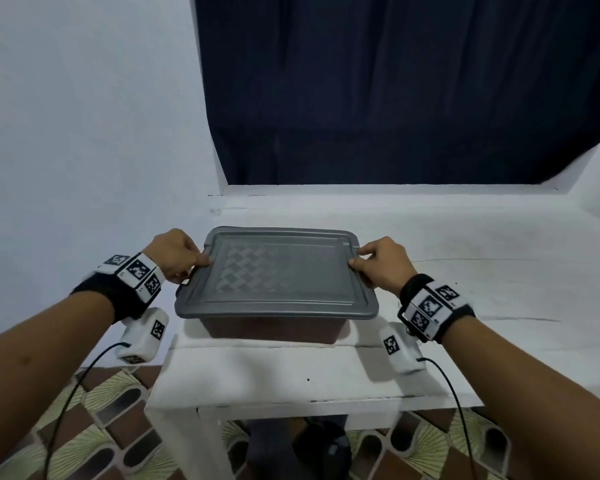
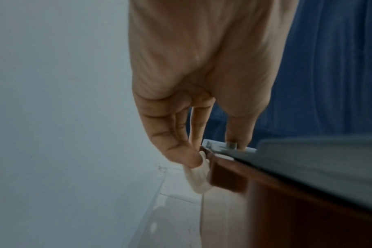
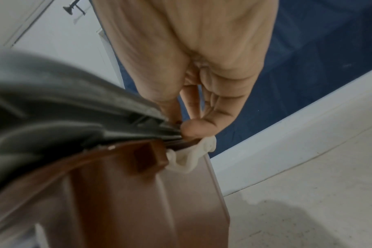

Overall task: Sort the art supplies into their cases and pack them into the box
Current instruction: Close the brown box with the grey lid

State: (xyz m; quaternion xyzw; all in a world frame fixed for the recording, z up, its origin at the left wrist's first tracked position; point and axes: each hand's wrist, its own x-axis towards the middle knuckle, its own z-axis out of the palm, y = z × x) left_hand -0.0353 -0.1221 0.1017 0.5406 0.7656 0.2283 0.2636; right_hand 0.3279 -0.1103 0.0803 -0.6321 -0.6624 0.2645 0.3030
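Note:
A brown plastic box stands on the white table, covered by a grey lid. My left hand grips the lid's left edge, thumb on top and fingers curled under the rim. My right hand grips the lid's right edge the same way. In the left wrist view the thumb presses the grey lid above the brown box wall, beside a white latch. In the right wrist view the fingers pinch the lid above the box and a white latch. The box's contents are hidden.
A dark blue curtain hangs behind the table, and a pale wall rises at the left. Patterned floor tiles show below the table's front edge. Cables run from both wrist cameras.

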